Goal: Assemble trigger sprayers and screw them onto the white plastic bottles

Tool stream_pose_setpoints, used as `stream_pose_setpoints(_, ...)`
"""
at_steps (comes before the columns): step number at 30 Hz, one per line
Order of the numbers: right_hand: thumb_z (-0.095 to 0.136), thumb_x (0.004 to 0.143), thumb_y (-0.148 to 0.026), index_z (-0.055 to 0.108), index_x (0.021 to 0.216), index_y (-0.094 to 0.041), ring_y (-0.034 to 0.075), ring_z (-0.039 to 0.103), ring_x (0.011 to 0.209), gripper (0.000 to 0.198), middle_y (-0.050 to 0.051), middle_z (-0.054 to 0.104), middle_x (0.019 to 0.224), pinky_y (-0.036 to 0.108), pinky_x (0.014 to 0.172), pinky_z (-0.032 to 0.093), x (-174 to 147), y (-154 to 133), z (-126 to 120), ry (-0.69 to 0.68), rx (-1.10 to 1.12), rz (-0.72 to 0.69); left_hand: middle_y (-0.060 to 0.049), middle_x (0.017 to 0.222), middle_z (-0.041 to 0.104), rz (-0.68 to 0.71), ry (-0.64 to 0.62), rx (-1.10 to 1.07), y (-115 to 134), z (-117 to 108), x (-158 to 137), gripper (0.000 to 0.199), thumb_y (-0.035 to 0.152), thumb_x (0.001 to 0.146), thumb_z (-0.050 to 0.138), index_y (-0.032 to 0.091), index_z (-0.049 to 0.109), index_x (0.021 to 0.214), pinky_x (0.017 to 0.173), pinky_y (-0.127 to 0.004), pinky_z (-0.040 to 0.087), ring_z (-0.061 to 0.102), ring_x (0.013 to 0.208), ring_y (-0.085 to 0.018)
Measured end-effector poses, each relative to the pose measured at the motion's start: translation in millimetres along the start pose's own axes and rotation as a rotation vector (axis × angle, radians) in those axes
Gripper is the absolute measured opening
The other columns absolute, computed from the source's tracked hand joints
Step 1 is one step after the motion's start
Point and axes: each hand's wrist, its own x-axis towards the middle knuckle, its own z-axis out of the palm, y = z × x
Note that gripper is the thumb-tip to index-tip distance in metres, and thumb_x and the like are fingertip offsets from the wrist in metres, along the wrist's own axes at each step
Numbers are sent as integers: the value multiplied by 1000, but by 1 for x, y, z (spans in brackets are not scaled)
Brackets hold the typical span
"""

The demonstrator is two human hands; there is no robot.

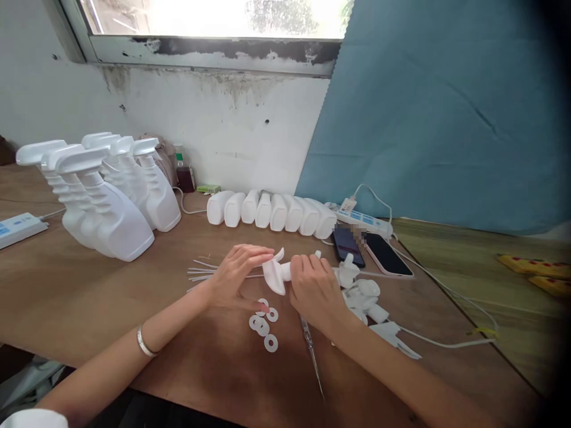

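Note:
My right hand (314, 288) is wrapped around a white plastic sprayer part (274, 274), whose flared end sticks out to the left; the rest is hidden in the fist. My left hand (234, 276) has its fingers stretched toward that flared end, the fingertips at its edge and the thumb apart below. Under the left thumb lie several flat white ring washers (270, 343). Thin white tubes (200, 273) lie behind the left hand. A slim metal tool (312, 351) rests below my right hand, and loose white sprayer parts (366, 291) are piled to its right.
White spray bottles with heads (129, 226) stand at left; a row of white bottles (272, 211) lies along the wall. Two phones (388, 254), a power strip (368, 221) and a white cable (439, 343) are at right. A dark small bottle (185, 177) stands behind.

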Motion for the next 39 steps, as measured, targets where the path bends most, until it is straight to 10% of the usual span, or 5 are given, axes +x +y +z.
stream_pose_setpoints(7,41,77,-4,46,74,-16,18,42,64,13,7,52,73,29,59,30,37,-28,-2,-143,244,-248,-4,76,63,-666,146,-574,-18,10,-18,45,51,62,70,15,56,86,62,-27,44,57,66,-15)
stream_pose_setpoints(13,38,83,-4,46,67,-17,15,44,62,22,3,52,66,25,59,34,53,-29,5,-135,426,-251,-2,56,54,-912,114,-1119,-31,10,-23,41,49,66,67,10,55,71,48,-21,37,47,50,-8)
stream_pose_setpoints(23,41,73,-3,49,57,-17,11,42,56,23,0,52,55,22,54,31,57,-37,-19,-55,627,-151,0,55,48,-728,-24,-1291,-22,-9,-16,32,40,69,66,9,58,66,46,-19,31,40,50,-6)
stream_pose_setpoints(39,61,69,-28,53,48,-14,5,25,44,26,-6,35,42,24,47,19,80,-30,-57,-810,1432,316,4,39,39,-634,-129,-1606,-17,0,-23,45,55,57,67,12,55,61,49,-24,32,34,41,-7)
